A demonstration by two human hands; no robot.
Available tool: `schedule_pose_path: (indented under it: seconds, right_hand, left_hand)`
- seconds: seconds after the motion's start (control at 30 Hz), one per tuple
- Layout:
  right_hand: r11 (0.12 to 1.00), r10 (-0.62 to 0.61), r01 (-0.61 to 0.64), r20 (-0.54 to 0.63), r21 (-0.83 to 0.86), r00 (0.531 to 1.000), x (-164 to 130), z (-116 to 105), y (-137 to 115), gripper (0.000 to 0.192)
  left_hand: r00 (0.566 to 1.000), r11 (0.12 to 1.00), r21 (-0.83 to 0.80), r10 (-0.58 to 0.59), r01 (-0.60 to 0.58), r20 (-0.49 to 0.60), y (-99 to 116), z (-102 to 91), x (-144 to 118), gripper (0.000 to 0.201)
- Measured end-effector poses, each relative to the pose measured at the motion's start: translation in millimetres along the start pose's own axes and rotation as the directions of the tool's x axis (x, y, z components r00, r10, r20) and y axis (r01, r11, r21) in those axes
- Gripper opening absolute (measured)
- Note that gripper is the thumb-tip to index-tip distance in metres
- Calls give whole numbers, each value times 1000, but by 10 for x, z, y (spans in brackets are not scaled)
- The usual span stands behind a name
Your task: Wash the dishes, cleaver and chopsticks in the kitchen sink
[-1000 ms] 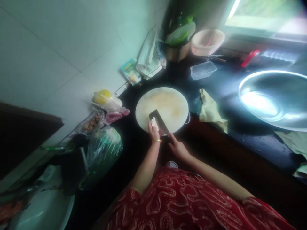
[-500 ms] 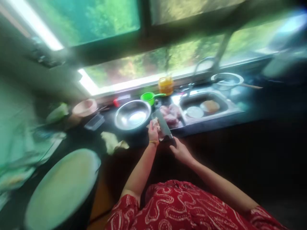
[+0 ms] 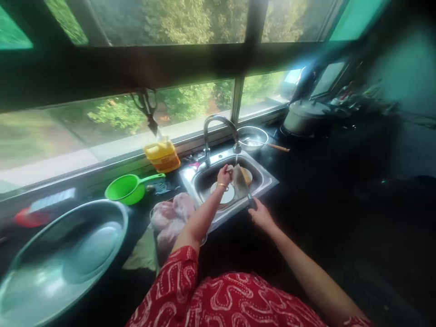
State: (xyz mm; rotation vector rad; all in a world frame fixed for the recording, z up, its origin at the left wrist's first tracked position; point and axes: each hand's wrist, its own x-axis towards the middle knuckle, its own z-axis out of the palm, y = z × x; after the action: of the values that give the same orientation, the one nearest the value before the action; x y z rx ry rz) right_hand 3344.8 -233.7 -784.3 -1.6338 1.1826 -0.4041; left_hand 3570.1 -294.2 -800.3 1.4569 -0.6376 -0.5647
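2 hands [image 3: 259, 213] on cleaver [image 3: 240, 182], blade under tap [image 3: 220, 131] over sink [image 3: 264, 179].

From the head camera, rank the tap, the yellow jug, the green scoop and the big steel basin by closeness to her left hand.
From the left hand:
1. Tap, just above it, over the sink.
2. Yellow jug, to its left on the sill.
3. Green scoop, farther left on the counter.
4. Big steel basin, far lower left.
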Motion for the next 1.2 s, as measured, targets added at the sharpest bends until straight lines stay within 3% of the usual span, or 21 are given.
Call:
schedule_pose_path:
  seconds: [0.07, 0.13, 0.23, 0.37, 0.47, 0.53, 0.63, 0.73, 0.8, 0.93, 1.0, 1.03, 1.1, 1.2]
  right_hand:
    - [999, 39, -39, 3, -28, 999, 214, -94, -29, 60]
    - [997, 77, -76, 17, -6, 997, 378, -142, -68, 61]
    - [982, 136, -142, 56, 121, 989, 581, -138, -129, 67]
    - [960, 82, -110, 117, 258, 990, 835, -111, -171, 66]
    - [950, 46, -90, 153, 298, 987, 1011, -175, -169, 59]
    - [951, 43, -96, 181, 295, 983, 1106, -274, -161, 58]
    - [965, 34, -95, 242, 245, 970, 1192, -463, -144, 56]
    - [985, 39, -91, 324, 145, 945, 1207, -584, -114, 51]
    - [990, 62, -105, 369, 98, 927, 1193, -585, -81, 47]
    - [975, 134, -199, 443, 101, 886, 1165, -481, -12, 40]
    - [959, 160, -250, 474, 133, 866, 1167, -454, 7, 33]
    - [950, 163, -270, 488, 157, 858, 1173, -456, 11, 30]
    - [933, 150, -292, 512, 209, 846, 1195, -485, 12, 28]
    - [926, 136, -292, 513, 238, 848, 1240, -542, 1, 29]
  left_hand:
    - [988, 967, 203, 145, -154, 59, 12, 117, 336, 39]
    - [952, 902, 321, 233, -288, 198, 10, 226, 600, 33]
    - [920, 865, 368, 227, -341, 319, -68, 386, 831, 22]
    - [963, 943, 250, 168, -220, 212, -340, 476, 710, 24]
    - [967, 982, 105, 134, -159, 218, -604, 393, 322, 33]
    - [979, 996, 75, 40, -56, 202, -748, 254, 71, 34]
    - [986, 979, 120, -169, 167, 2, -823, -42, -77, 30]
    - [958, 962, 102, -236, 255, -165, -717, -217, 22, 33]
    - [953, 967, -12, -251, 253, -167, -599, -143, 106, 42]
    - [960, 918, -320, -271, 236, -68, -450, 318, 146, 49]
    - [969, 916, -344, -241, 209, -55, -466, 493, 130, 44]
    - [974, 939, -287, -217, 191, -59, -493, 531, 120, 40]
    - [989, 990, -25, -137, 136, -52, -567, 507, 98, 29]
    - [992, 900, 427, 40, -90, 123, -682, 357, 39, 25]
